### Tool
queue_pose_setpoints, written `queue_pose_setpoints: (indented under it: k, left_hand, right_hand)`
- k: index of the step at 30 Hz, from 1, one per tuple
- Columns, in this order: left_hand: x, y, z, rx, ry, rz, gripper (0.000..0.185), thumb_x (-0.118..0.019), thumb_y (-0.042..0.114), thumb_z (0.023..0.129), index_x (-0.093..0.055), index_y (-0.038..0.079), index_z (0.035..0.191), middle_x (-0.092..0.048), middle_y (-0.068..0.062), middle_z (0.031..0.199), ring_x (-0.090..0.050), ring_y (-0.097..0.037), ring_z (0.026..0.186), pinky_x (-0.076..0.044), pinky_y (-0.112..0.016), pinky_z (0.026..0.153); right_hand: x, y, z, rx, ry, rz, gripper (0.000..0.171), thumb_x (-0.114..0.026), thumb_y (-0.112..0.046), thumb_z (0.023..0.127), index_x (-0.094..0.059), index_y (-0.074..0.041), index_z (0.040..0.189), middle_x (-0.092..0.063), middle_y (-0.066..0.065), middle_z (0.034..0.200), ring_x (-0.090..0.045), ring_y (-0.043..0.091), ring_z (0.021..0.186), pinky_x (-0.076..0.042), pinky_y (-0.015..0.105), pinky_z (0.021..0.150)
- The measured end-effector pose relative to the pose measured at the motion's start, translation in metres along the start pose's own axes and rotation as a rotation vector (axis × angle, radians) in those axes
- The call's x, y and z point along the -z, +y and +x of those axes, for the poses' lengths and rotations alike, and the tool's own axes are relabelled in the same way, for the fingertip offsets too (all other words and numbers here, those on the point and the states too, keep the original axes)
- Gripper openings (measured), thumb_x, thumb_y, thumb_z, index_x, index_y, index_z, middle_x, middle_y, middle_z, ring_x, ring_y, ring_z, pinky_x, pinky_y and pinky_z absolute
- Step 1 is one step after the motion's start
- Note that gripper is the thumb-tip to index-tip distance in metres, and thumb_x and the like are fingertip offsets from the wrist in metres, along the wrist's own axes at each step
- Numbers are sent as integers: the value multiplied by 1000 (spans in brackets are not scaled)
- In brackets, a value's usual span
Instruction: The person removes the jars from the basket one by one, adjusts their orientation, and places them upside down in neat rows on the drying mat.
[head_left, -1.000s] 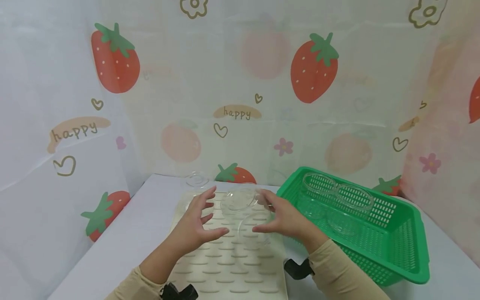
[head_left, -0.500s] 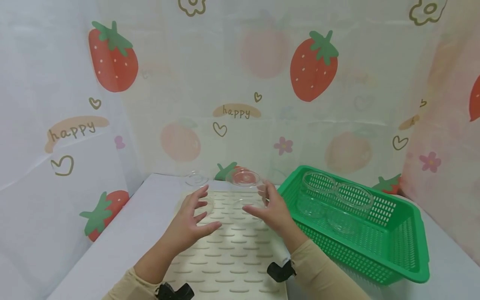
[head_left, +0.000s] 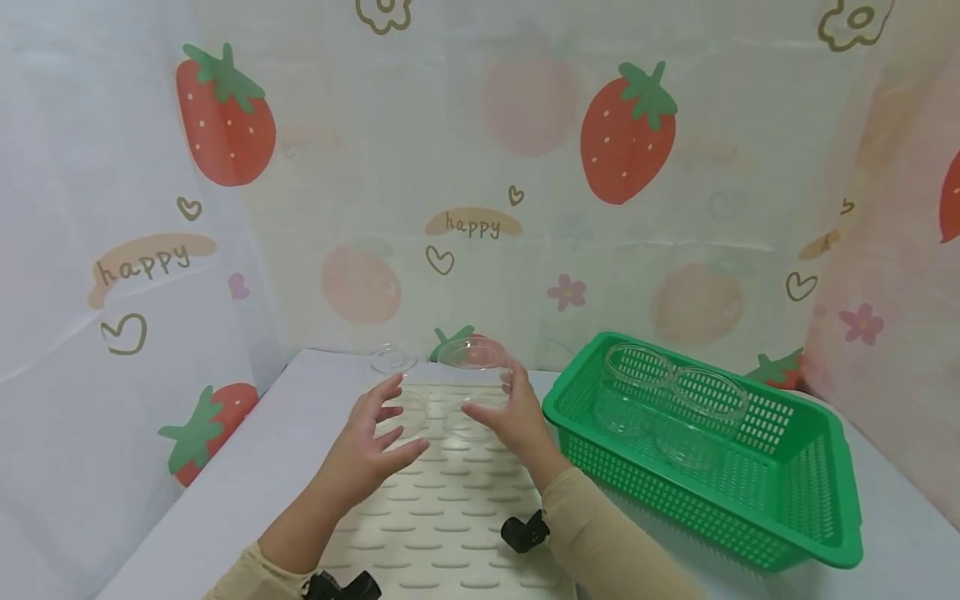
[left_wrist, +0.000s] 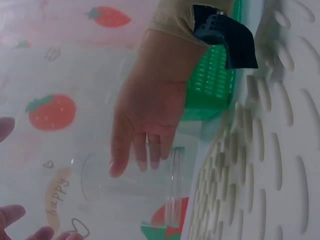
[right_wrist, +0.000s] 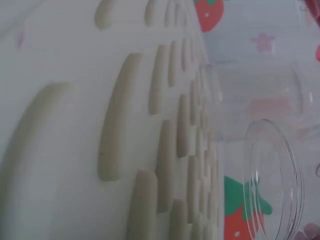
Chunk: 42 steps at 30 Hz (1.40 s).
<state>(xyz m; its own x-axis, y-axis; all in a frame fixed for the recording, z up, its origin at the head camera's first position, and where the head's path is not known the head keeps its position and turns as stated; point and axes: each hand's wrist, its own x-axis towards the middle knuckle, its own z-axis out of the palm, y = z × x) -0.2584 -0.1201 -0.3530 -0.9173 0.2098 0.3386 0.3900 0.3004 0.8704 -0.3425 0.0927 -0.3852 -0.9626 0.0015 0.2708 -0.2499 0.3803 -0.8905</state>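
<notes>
A clear jar stands rim down over the far part of the pale ridged mat. My right hand grips its right side, with the thumb in front and the fingers behind the wall. From the left wrist view, the thick rim of this jar is close to the mat. My left hand is relaxed and holds nothing, its fingers spread and slightly bent. Just past its fingertips is a second clear jar, partly hidden by that hand. A round clear rim shows large in the right wrist view.
To the right sits a green perforated basket with two clear jars standing rim up at its left end. Behind the white table hangs a curtain printed with strawberries. A black strap mount is on my right wrist.
My right hand has carried the jar left and away from me, turning it from tilted to upright over the mat. The left hand has drifted slightly left.
</notes>
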Motion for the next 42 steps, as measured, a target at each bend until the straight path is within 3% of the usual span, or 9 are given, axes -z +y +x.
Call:
queue_pose_setpoints:
  k: [9, 17, 27, 34, 42]
  left_hand:
    - [6, -7, -2, -15, 13, -15, 79, -72, 21, 79, -25, 19, 142, -27, -11, 139, -36, -32, 125, -40, -42, 98]
    - [6, -11, -2, -15, 13, -52, 77, -71, 18, 80, -26, 18, 142, -27, -10, 139, -36, -30, 124, -41, -42, 97]
    - [7, -16, -1, -16, 25, -72, 75, -70, 17, 80, -27, 19, 141, -28, -10, 138, -37, -29, 124, -42, -40, 97]
    - [7, -18, -1, -7, 13, -83, 74, -70, 18, 80, -27, 20, 141, -28, -9, 139, -36, -28, 125, -41, -40, 98]
    - [7, -19, -1, -17, 8, -86, 73, -69, 18, 81, -28, 19, 141, -28, -9, 139, -37, -28, 124, -41, -40, 97]
  right_hand:
    - [-15, 11, 19, -7, 50, -24, 94, -79, -35, 69, -23, -14, 141, -38, 15, 137, -39, 29, 125, -40, 46, 97]
    - [-18, 29, 34, -75, 114, -1, 103, -79, -32, 70, -11, -15, 146, -35, 18, 138, -37, 32, 126, -35, 45, 102]
    - [-18, 37, 37, -52, 74, 76, 107, -77, -28, 73, 0, -16, 147, -18, 18, 148, -25, 30, 134, -29, 46, 106]
    - [-19, 43, 38, -85, 115, 69, 105, -81, -27, 68, -11, -11, 145, -30, 16, 143, -28, 30, 132, -30, 45, 105]
    - [-17, 42, 35, -156, 97, 99, 95, -81, -25, 69, -20, -8, 140, -29, 11, 144, -27, 31, 133, -32, 47, 103]
